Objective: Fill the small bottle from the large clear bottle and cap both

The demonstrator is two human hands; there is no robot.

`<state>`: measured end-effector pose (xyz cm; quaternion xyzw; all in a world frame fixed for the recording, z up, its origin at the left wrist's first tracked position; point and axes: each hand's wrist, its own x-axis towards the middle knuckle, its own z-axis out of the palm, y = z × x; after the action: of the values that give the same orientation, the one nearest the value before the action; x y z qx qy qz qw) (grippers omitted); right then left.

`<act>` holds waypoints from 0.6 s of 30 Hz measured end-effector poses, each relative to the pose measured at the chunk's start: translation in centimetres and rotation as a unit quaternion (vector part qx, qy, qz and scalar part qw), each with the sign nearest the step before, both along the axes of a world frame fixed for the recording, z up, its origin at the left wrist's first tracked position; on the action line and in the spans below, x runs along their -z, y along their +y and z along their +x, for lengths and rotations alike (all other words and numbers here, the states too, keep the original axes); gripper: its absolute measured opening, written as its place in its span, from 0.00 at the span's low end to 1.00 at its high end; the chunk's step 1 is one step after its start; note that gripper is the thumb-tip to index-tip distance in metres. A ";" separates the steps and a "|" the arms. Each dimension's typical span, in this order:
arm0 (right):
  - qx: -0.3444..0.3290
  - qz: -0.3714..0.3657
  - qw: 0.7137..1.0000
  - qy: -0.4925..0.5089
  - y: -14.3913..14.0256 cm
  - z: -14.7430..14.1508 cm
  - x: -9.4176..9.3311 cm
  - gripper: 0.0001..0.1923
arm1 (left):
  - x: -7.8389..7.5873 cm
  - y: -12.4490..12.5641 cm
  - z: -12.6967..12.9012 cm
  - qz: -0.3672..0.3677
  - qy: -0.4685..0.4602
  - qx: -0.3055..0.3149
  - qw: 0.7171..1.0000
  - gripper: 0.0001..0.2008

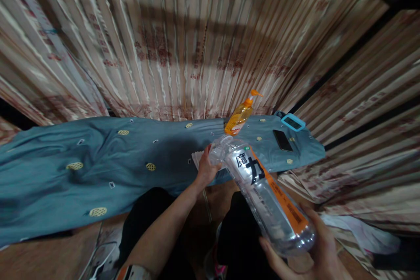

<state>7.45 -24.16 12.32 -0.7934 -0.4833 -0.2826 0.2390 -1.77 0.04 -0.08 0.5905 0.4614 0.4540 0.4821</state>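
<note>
A person's right hand [305, 249] cradles the base of a clear plastic bottle [262, 192] with an orange-and-white label at lower right of the frame, the bottle tilted up toward centre, where the left hand [206, 168] grips its neck. Just beyond, an orange pump dispenser [241, 116] stands on a blue patterned cloth [98, 170] spread across the middle; a dark phone [282, 140] and a blue-framed device [293, 122] lie to its right, striped curtains [183, 39] behind
</note>
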 end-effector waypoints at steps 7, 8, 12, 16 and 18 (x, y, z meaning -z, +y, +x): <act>0.003 0.001 1.000 0.008 -0.1 -0.2 0.0 0.42 | -0.3 0.0 0.0 -0.003 -0.005 0.001 1.000 0.40; 0.003 0.002 1.000 0.019 -0.1 -0.2 0.0 0.44 | -0.3 0.0 0.0 -0.005 -0.006 0.003 1.000 0.40; 0.020 -0.003 0.998 0.060 -0.1 -0.5 0.0 0.48 | 0.0 0.1 -0.1 -0.013 -0.014 0.007 1.000 0.40; 0.028 -0.012 0.998 0.055 -0.1 -0.6 -0.1 0.46 | 0.1 0.1 0.0 -0.009 -0.017 0.007 1.000 0.40; 0.013 -0.006 0.999 0.031 -0.1 -0.3 0.1 0.44 | 0.0 0.1 0.0 -0.008 -0.012 0.006 1.000 0.39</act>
<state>7.11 -24.28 12.23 -0.8093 -0.4675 -0.2576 0.2454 -1.76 0.11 -0.11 0.5837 0.4558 0.4546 0.4948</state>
